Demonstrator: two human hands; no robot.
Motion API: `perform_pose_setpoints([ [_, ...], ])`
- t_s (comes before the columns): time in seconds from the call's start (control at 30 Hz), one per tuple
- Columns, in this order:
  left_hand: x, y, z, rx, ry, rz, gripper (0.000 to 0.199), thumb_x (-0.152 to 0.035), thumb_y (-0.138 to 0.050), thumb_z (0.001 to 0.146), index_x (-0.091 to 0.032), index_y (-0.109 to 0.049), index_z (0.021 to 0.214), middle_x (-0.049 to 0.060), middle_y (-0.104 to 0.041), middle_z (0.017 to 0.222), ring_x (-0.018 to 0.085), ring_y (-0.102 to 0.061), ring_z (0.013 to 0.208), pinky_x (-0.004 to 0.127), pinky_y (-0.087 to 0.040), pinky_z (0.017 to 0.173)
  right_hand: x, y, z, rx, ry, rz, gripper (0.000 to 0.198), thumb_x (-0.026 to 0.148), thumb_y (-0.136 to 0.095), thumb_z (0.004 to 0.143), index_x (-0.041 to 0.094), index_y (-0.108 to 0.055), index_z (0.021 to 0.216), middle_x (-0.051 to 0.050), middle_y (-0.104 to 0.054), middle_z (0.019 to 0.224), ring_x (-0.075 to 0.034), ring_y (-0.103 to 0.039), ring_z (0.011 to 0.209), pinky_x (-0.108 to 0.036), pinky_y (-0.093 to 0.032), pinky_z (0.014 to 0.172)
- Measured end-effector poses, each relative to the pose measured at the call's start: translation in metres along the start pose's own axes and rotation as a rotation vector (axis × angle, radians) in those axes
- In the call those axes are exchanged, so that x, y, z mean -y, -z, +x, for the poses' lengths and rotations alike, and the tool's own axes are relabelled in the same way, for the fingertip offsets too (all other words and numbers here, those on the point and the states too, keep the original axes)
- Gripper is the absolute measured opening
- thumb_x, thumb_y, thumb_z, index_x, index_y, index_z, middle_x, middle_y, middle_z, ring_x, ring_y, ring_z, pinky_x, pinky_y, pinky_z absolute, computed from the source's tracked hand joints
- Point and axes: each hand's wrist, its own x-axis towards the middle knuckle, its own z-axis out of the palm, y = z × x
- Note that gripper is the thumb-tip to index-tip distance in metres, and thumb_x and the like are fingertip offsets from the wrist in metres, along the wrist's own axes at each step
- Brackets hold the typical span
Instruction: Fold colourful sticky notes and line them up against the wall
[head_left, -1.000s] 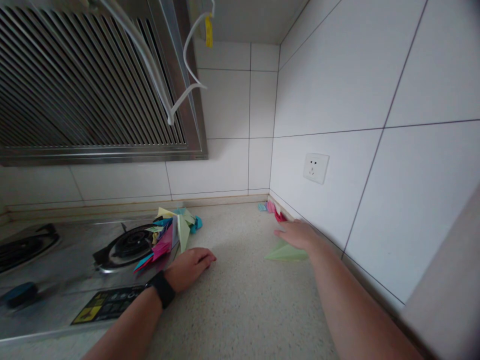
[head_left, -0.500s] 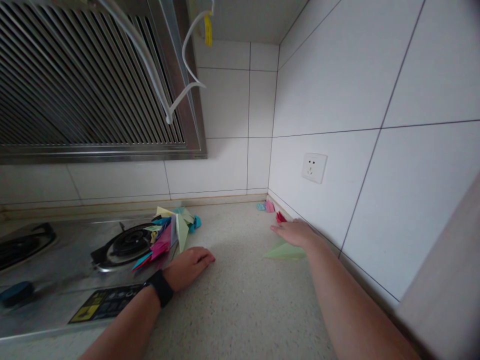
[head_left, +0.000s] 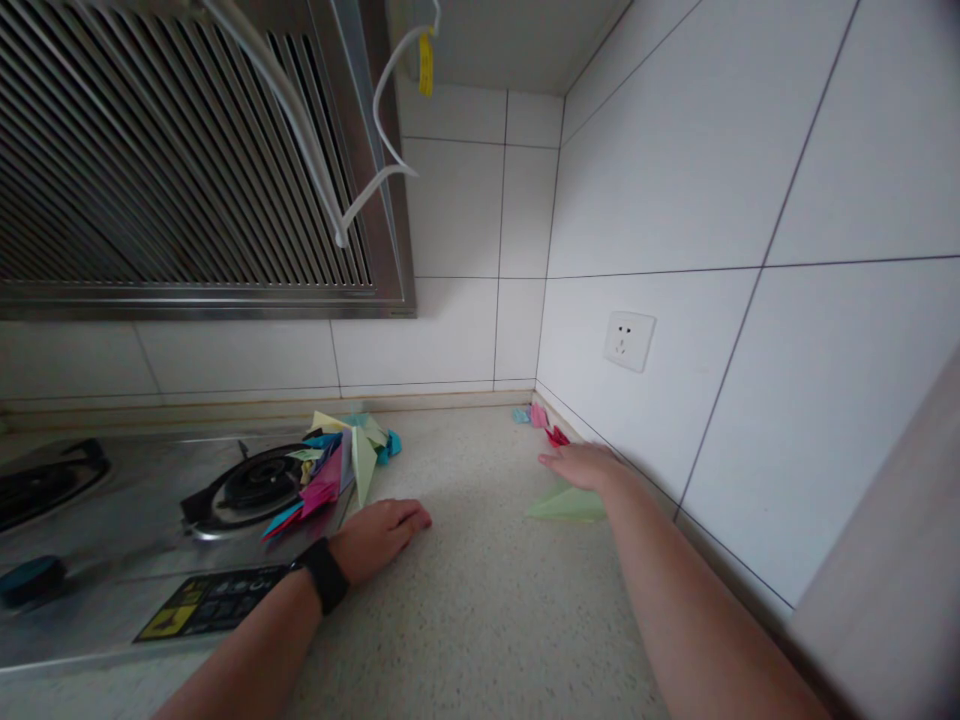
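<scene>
My left hand point(head_left: 384, 538), with a dark band at the wrist, lies palm down on the speckled countertop point(head_left: 480, 600), fingers loosely extended and holding nothing. Close behind it is a pile of folded coloured papers point(head_left: 330, 480) in pink, blue, purple, yellow and pale green, partly over the stove's edge. By the right wall, my right hand point(head_left: 581, 467) reaches out open, its fingertips next to a small red folded paper point(head_left: 556, 436); whether they touch is unclear. A pale green folded paper, like a paper plane point(head_left: 566, 503), lies below that hand, partly hidden by it.
A pink folded paper point(head_left: 538, 415) and a light blue one point(head_left: 520, 415) sit in the back corner. The gas stove point(head_left: 135, 540) is at left, under a slatted range hood point(head_left: 187, 180) with a hanging white cable point(head_left: 379, 100). A socket point(head_left: 629, 341) is on the right wall.
My right hand has shifted very slightly left, and more of the red folded paper shows beside its fingers. The left hand stays in place; the view has tilted a little.
</scene>
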Motion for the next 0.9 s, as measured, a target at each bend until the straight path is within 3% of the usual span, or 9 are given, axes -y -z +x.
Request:
perform_pose_setpoints([
  [0.33, 0.0044, -0.0018, 0.0023, -0.008, -0.055, 0.013, 0.045, -0.049, -0.030, 0.095, -0.022, -0.066, 0.096, 0.004, -0.068, 0.090, 0.019, -0.061, 0.087, 0.026, -0.042, 0.073, -0.0003, 0.0021, 0.0015, 0.033, 0.037, 0.019, 0.078, 0.072, -0.019, 0.085, 0.017, -0.063, 0.120, -0.017, -0.059, 0.127, -0.035, -0.053, 0.117, -0.044, -0.036, 0.095],
  [0.63, 0.0053, -0.0021, 0.0012, -0.020, -0.049, 0.016, 0.045, -0.051, -0.030, 0.094, -0.023, -0.066, 0.096, 0.004, -0.068, 0.092, 0.020, -0.060, 0.087, 0.027, -0.042, 0.076, -0.0026, -0.0022, 0.0072, 0.033, 0.010, 0.031, 0.082, 0.072, -0.019, 0.085, 0.013, -0.054, 0.129, -0.020, -0.055, 0.130, -0.032, -0.051, 0.120, -0.042, -0.037, 0.095],
  [0.9, 0.0097, -0.0044, 0.0034, -0.014, -0.059, 0.028, 0.043, -0.050, -0.032, 0.094, -0.022, -0.065, 0.096, 0.004, -0.067, 0.090, 0.019, -0.060, 0.085, 0.025, -0.042, 0.073, -0.0023, -0.0032, 0.0081, 0.056, 0.011, 0.042, 0.083, 0.073, -0.018, 0.084, 0.012, -0.060, 0.122, -0.021, -0.057, 0.127, -0.033, -0.054, 0.117, -0.042, -0.037, 0.094],
])
